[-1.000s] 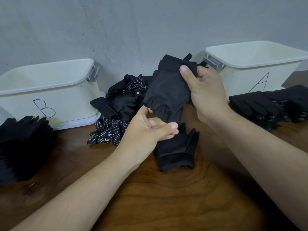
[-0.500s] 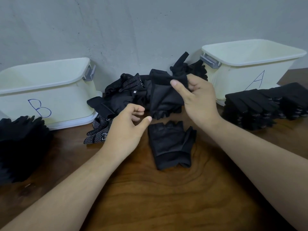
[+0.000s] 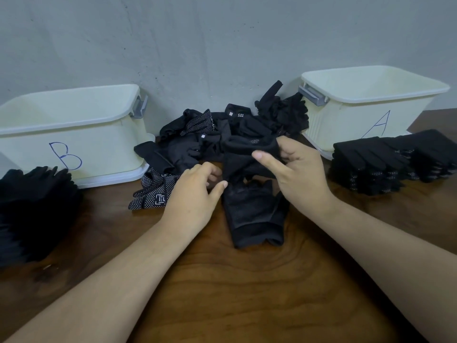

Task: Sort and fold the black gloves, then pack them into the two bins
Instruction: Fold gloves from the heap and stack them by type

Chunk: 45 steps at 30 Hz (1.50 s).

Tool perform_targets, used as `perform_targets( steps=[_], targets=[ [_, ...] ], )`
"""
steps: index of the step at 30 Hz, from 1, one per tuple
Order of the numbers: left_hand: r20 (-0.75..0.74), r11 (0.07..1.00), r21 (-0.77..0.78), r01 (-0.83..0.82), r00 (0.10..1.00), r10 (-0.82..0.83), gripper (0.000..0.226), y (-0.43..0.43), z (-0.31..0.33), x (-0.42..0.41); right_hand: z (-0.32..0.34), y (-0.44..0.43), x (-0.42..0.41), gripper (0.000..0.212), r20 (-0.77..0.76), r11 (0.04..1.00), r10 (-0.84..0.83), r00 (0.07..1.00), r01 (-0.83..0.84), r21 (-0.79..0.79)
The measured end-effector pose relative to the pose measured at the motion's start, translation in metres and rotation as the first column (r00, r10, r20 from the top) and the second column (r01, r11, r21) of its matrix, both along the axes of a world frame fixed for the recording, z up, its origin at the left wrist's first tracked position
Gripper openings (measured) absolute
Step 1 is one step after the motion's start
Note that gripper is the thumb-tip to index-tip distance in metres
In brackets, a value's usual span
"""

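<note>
Bin B [image 3: 99, 149], bin A [image 3: 346, 120], 5.11 tag [image 3: 240, 115], right hand [image 3: 301, 169] gripping glove [image 3: 247, 154]

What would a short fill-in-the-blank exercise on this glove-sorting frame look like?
1. The left-side bin bears the handwritten letter ____.
2. The stack of folded gloves lies in front of the right-side bin, which is marked ____.
3. The right hand grips a black glove just above a fingerless glove lying flat on the wooden ____.

Missing words: B; A; table
</note>
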<state>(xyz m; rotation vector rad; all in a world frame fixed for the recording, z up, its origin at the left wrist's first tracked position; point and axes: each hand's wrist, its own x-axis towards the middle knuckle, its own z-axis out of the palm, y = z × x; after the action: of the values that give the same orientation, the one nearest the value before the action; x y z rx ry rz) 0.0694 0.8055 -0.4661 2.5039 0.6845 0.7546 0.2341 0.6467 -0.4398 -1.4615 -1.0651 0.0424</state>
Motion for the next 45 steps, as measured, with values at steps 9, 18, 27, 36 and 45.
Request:
perform_targets(
  steps=[9,18,27,36,45],
  targets=[
    [0.006,1.0,0.011,0.014,1.0,-0.014,0.013,0.0,-0.001,0.0,-0.014,-0.052,0.003,0.032,0.265,0.938,0.256,0.93,-0.174,-0.299],
    [0.008,0.999,-0.051,0.006,1.0,-0.005,0.015,-0.006,0.003,-0.006,-0.01,-0.074,-0.001,0.061,0.487,0.894,0.202,0.85,0.043,-0.447],
    [-0.113,0.954,-0.14,0.265,0.953,-0.281,0.061,-0.055,0.01,-0.047,-0.009,-0.078,0.017,0.04,0.392,0.857,0.184,0.902,0.048,-0.513],
    [-0.214,0.918,0.075,0.389,0.906,-0.366,0.034,-0.053,0.004,-0.047,-0.016,-0.075,0.026,0.025,0.362,0.917,0.1,0.927,0.055,-0.394],
    [-0.164,0.925,0.035,0.379,0.915,-0.369,0.036,-0.054,0.005,-0.044,0.007,-0.083,0.016,0.04,0.505,0.91,0.047,0.862,0.171,-0.377]
  ],
)
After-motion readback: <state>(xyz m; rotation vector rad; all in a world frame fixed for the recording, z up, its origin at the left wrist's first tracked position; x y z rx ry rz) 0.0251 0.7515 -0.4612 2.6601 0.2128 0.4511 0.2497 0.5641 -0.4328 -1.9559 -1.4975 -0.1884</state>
